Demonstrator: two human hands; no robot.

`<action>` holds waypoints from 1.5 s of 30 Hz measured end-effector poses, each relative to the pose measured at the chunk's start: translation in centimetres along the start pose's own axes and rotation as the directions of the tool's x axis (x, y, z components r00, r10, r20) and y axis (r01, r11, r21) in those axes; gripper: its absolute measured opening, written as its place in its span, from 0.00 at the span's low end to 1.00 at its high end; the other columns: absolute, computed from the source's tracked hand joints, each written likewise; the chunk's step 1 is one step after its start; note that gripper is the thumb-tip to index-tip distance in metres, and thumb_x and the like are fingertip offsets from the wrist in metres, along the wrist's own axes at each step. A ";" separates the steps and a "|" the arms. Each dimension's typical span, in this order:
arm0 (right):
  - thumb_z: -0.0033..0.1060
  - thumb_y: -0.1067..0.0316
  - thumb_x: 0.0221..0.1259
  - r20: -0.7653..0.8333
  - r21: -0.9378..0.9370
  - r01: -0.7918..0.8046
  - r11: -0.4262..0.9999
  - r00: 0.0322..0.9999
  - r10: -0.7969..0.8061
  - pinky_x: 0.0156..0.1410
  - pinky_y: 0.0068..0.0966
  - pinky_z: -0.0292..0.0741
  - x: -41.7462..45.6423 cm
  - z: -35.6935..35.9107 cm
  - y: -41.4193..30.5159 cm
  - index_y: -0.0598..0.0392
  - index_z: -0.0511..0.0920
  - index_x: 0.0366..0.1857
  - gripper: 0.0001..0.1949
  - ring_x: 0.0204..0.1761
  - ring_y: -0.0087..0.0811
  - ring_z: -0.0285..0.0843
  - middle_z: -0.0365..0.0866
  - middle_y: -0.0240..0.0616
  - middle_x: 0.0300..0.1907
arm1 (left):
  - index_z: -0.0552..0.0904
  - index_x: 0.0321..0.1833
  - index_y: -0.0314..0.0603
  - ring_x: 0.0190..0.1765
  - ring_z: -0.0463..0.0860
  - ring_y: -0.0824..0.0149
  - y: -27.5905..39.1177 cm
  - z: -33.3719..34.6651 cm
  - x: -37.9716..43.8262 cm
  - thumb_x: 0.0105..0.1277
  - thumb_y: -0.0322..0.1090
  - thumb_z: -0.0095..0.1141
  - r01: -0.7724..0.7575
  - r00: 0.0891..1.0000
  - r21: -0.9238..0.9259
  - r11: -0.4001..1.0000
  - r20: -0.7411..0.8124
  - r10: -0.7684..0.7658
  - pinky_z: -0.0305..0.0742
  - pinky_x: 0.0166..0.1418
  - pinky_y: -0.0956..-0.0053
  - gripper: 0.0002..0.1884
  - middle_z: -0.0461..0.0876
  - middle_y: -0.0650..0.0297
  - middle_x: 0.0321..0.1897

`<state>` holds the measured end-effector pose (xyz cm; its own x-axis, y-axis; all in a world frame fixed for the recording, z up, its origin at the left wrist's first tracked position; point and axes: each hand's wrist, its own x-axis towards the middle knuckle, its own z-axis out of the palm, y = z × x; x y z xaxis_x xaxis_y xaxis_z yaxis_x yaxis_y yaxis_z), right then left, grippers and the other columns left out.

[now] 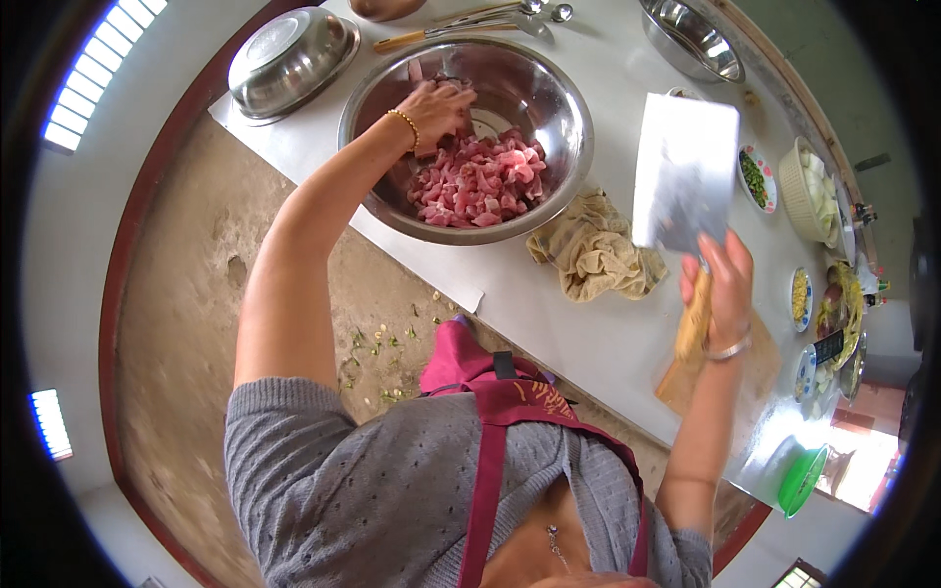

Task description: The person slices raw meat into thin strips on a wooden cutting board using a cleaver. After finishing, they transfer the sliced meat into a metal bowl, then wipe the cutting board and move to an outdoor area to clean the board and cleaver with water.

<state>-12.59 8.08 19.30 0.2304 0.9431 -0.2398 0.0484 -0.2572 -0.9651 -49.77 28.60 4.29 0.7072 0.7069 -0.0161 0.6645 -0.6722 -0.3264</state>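
My right hand (724,290) grips the wooden handle of a Chinese cleaver (684,176), its broad blade raised above the table and slightly blurred. Under it lies a wooden cutting board (761,360), partly covered by my forearm. My left hand (439,110) reaches into a large stainless steel bowl (566,165) and touches raw meat at its far left side. Whether those fingers are closed on a piece is hidden. Small cut pieces of raw pink meat (478,184) are heaped in the near part of the bowl. A crumpled checked cloth (599,253) lies beside the bowl.
An upturned steel basin (290,62) stands at the left, another steel basin (695,40) at the far right. Ladles and wood-handled utensils (441,31) lie behind the bowl. Along the right are a dish of chopped greens (753,176), a basket of white vegetable pieces (805,191) and a green basin (801,481).
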 end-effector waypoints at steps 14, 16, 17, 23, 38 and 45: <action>0.44 0.68 0.65 -0.236 0.060 -0.010 0.998 0.971 0.024 0.17 0.17 0.61 -8.0 -7.7 6.0 0.59 0.72 0.43 0.09 0.14 0.21 0.62 0.68 0.33 0.18 | 0.87 0.32 0.45 0.43 0.83 0.51 3.3 -1.1 -2.1 0.46 0.34 0.54 0.419 0.866 -0.305 0.855 0.418 -0.275 0.77 0.47 0.61 0.12 0.84 0.53 0.33; 0.45 0.68 0.65 -0.270 0.071 -0.010 0.997 0.962 0.029 0.17 0.17 0.61 -8.6 -7.7 6.4 0.59 0.72 0.43 0.09 0.14 0.21 0.62 0.67 0.33 0.18 | 0.87 0.34 0.45 0.43 0.83 0.51 2.8 -2.0 -2.7 0.47 0.33 0.52 0.359 0.906 -0.382 0.851 0.363 -0.219 0.77 0.48 0.60 0.13 0.84 0.51 0.33; 0.45 0.68 0.65 -0.301 0.079 -0.013 0.997 0.953 0.036 0.17 0.17 0.60 -9.2 -7.5 6.6 0.58 0.73 0.43 0.08 0.14 0.21 0.61 0.67 0.33 0.18 | 0.87 0.35 0.46 0.42 0.83 0.51 2.7 -2.4 -2.7 0.47 0.32 0.51 0.326 0.923 -0.420 0.847 0.333 -0.190 0.76 0.49 0.60 0.14 0.84 0.51 0.34; 0.47 0.67 0.65 -0.388 0.125 -0.017 0.992 0.919 0.065 0.17 0.17 0.60 -11.9 -8.2 7.0 0.56 0.73 0.42 0.08 0.14 0.21 0.61 0.66 0.32 0.18 | 0.84 0.38 0.36 0.41 0.82 0.48 2.6 1.4 1.0 0.47 0.29 0.49 0.172 0.961 -0.433 0.885 0.271 -0.054 0.77 0.47 0.59 0.15 0.83 0.46 0.34; 0.53 0.72 0.59 -0.730 0.505 0.205 0.838 0.619 0.288 0.20 0.18 0.62 -23.7 -23.6 21.0 0.54 0.70 0.37 0.05 0.20 0.19 0.63 0.68 0.28 0.25 | 0.78 0.56 0.41 0.62 0.72 0.55 42.8 -16.2 20.3 0.67 0.44 0.51 -0.584 0.807 -0.747 0.317 -0.578 0.124 0.68 0.64 0.65 0.20 0.75 0.53 0.59; 0.52 0.73 0.59 -0.595 0.624 0.107 0.774 0.707 0.382 0.19 0.21 0.64 -23.6 -27.4 24.4 0.57 0.70 0.35 0.04 0.17 0.22 0.64 0.67 0.32 0.20 | 0.67 0.68 0.44 0.71 0.59 0.58 55.4 -14.3 26.2 0.71 0.49 0.39 -0.580 0.810 -0.698 0.419 -0.442 0.385 0.49 0.75 0.57 0.26 0.66 0.54 0.66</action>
<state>9.77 -26.23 4.26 0.7599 0.4428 -0.4760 -0.5446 0.0337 -0.8380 9.00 6.75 -0.73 0.9354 0.2168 0.2795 0.0369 -0.8456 0.5325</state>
